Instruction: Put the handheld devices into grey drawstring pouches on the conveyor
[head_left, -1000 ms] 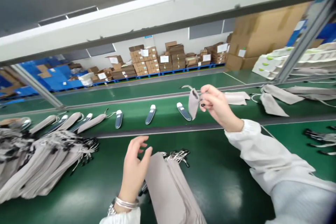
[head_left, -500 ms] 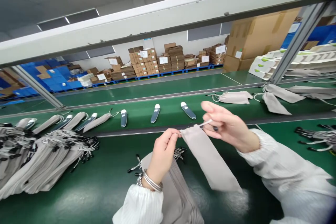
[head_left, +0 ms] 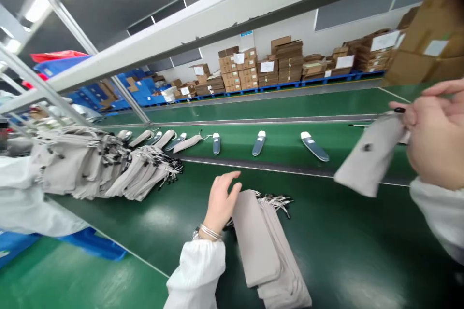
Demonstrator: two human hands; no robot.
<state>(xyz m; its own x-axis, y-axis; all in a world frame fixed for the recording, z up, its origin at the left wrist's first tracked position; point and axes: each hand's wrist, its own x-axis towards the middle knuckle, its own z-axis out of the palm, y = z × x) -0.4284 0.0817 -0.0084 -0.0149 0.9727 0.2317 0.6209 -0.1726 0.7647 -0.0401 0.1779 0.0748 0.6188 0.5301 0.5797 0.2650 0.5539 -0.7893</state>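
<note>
My right hand [head_left: 438, 130], at the right edge, pinches the top of a grey drawstring pouch [head_left: 371, 152]. The pouch hangs tilted over the near edge of the belt, a small black cord stopper by my fingers. Empty, with thumb and fingers apart, my left hand [head_left: 222, 203] is just left of a stack of flat grey pouches [head_left: 257, 246]. White cords with black ends [head_left: 277, 203] stick out at the top of that stack. Beyond, three dark blue slipper-shaped items with white ends [head_left: 259, 144] lie spaced out on the green belt [head_left: 235, 137].
Large heaps of grey pouches [head_left: 79, 164] cover the bench's left end, where another person's white sleeve [head_left: 25, 198] shows. More pouches and blue items [head_left: 174, 141] lie on the belt there. A pale beam [head_left: 217, 29] crosses overhead. Stacked cartons [head_left: 239, 70] stand beyond.
My left hand has let go of the pouch and opened beside the stack. My right hand has carried the pouch to the right, over the belt's edge. The view has swung left.
</note>
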